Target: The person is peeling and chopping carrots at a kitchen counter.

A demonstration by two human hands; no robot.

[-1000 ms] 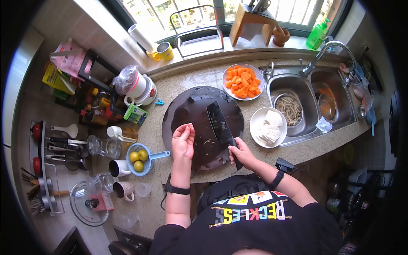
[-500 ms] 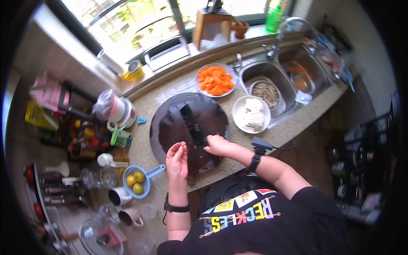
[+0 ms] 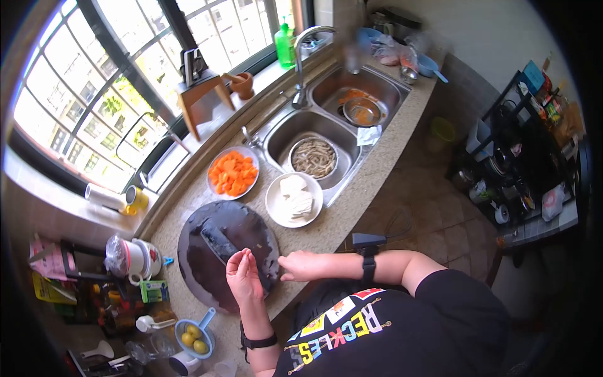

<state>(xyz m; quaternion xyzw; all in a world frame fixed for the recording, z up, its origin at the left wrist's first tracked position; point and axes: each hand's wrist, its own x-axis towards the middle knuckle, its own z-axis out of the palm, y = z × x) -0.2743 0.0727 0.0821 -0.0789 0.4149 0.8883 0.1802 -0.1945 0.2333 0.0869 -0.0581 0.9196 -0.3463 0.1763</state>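
My left hand [image 3: 245,276] is raised over the near part of the dark round chopping board [image 3: 201,273], its thumb and fingertips pinched together. Whatever is between those fingertips is too small to make out. Behind it a knife [image 3: 217,242] with a dark, wet blade lies on the board; my left hand hides its handle end. My right hand [image 3: 303,266] is just off the board's right edge, apart from the knife, with its fingers curled in and nothing visible in them. Beyond the board are a plate of carrot pieces [image 3: 233,174] and a bowl of white slices [image 3: 298,204].
A double sink [image 3: 282,135] holds a bowl of greyish strips [image 3: 313,158] and a metal bowl [image 3: 362,112]. On the left stand a blue strainer [image 3: 202,333] with yellow-green fruits, mugs and jars. A black shelf rack [image 3: 502,151] is at the right.
My view has swung to the right, showing more sink and floor. My right hand has let go of the knife and moved off the board's edge. My left hand remains pinched.
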